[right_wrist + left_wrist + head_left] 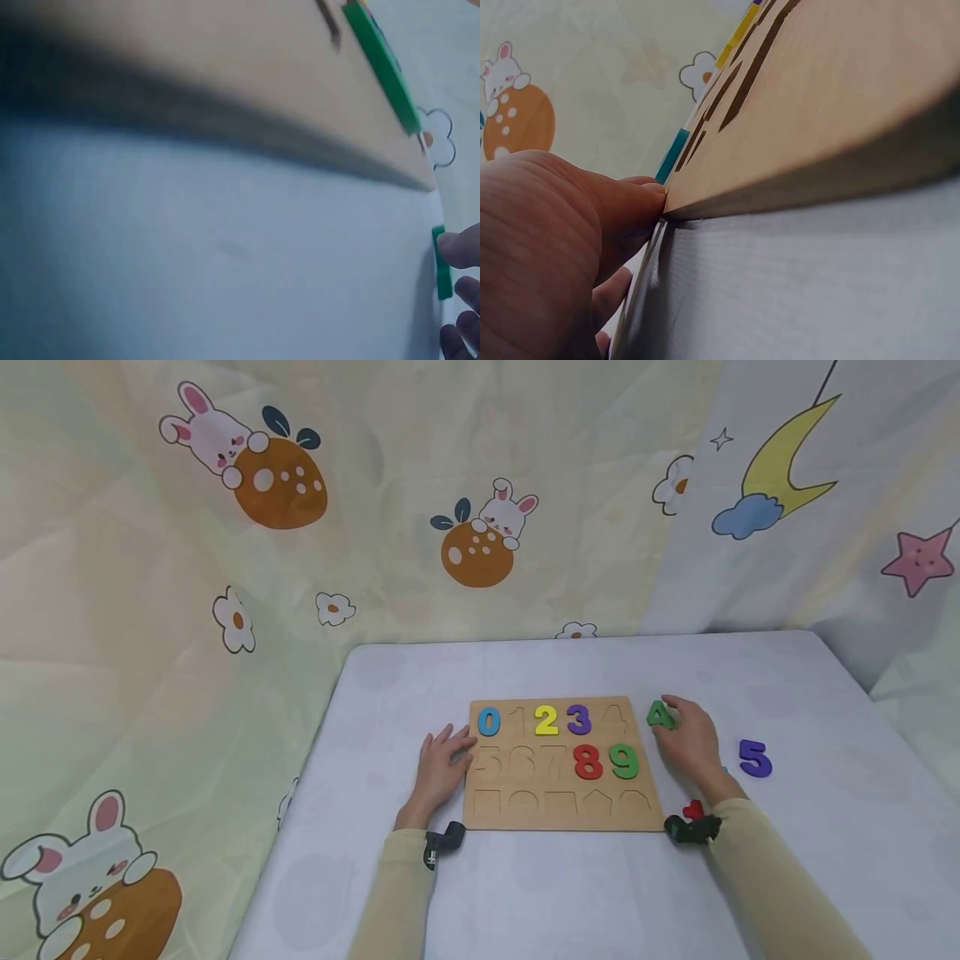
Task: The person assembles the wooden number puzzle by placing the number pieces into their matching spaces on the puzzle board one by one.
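Observation:
A wooden number board (495, 777) lies on the table, with a blue 0, yellow 2 (546, 721), purple 3, red 8 (588, 762) and green 9 (623, 761) set in its slots. To the right of the board, my right hand (688, 739) pinches a green number 4 (660, 715) between thumb and fingers. That green 4 (442, 262) also shows at the thumb in the right wrist view. Meanwhile my left hand (438, 772) touches the board's left edge with its fingers extended. The left wrist view has the thumb against the board's corner, close to the blue 0 (673, 155).
A purple 5 (754, 759) lies on the table right of my right hand. Partly hidden by the right wrist is a red piece (693, 810), and a sliver of blue shows beside that arm. Patterned cloth (390, 527) hangs behind the white table (337, 877).

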